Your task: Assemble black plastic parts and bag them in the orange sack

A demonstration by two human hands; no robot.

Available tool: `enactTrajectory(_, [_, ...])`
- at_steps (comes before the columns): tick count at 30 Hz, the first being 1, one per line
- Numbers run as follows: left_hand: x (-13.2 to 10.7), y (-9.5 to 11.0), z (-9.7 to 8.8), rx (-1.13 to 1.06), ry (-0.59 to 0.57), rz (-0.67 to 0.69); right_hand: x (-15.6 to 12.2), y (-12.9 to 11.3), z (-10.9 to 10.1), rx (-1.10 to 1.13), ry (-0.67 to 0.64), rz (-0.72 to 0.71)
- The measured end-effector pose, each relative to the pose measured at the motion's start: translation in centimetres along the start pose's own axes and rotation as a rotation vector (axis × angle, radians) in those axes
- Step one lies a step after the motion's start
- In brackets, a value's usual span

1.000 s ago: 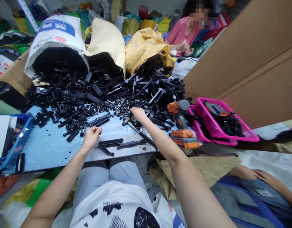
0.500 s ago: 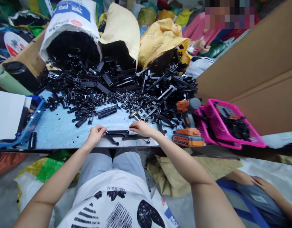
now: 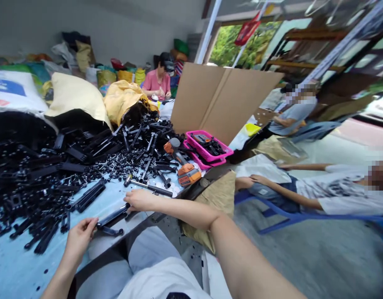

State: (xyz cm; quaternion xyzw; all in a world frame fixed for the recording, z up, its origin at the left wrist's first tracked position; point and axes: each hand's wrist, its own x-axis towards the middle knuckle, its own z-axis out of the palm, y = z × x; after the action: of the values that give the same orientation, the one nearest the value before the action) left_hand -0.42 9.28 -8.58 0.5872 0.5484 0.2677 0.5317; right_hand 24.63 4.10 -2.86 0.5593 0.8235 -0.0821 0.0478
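Note:
Between my two hands, low over the table's front edge, is a long black bar-shaped part [image 3: 113, 215]. My left hand [image 3: 81, 234] pinches its near end, and my right hand [image 3: 139, 200] is closed at its far end. A shorter black arm with a rounded tip [image 3: 112, 231] juts out below the bar; whether it is joined to it I cannot tell. Just beyond my right hand lies a small hammer [image 3: 150, 187] with a dark handle. An orange and grey cordless drill [image 3: 182, 161] stands farther right.
Black parts and small pins [image 3: 107, 168] are heaped across the blue tabletop [image 3: 10, 265], spilling from sacks [image 3: 77, 93]. Pink baskets [image 3: 227, 153] stand beside a cardboard panel [image 3: 210, 99]. One person sits behind the sacks [image 3: 157, 85]; another sits on a blue chair [image 3: 272, 216] at right.
The view has swung to the right and up, bringing the room and other people into sight. Both hands still hold the ends of the black bar; the hammer now shows more fully.

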Motion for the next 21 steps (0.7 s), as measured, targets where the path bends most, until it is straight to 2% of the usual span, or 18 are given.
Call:
enactTrajectory(2, [-0.1,0.0,-0.1,-0.040,0.025,-0.031,-2.8,0.1,1.1,0.007,0.055,0.214])
enactTrajectory(4, [-0.3,0.2,0.0,-0.056,0.008,-0.049,-5.3,0.1,2.5,0.001,0.021,0.402])
enactTrajectory(6, [-0.4,0.3,0.3,-0.048,-0.041,-0.037,-6.9,0.1,3.9,-0.011,-0.013,0.468])
enactTrajectory(8, [-0.2,0.3,0.5,-0.039,-0.041,-0.013,-7.5,0.1,5.0,-0.014,-0.008,0.456])
enactTrajectory(12, [0.3,-0.3,0.4,-0.164,0.106,-0.058,-7.9,0.8,6.0,0.029,-0.008,0.388])
enactTrajectory(14, [0.2,-0.6,0.2,-0.288,0.109,-0.112,-8.0,1.1,6.4,0.055,-0.032,0.345])
enactTrajectory(18, [-0.2,-0.8,-0.1,-0.384,0.086,-0.157,-7.5,2.0,6.7,0.028,-0.084,0.304])
enactTrajectory(20, [-0.3,-0.8,-0.1,-0.375,0.109,-0.137,-6.9,2.6,5.7,0.045,-0.020,0.256])
enactTrajectory(21, [-0.4,-0.8,-0.1,-0.356,0.119,-0.122,-6.5,2.9,4.8,0.078,0.083,0.229])
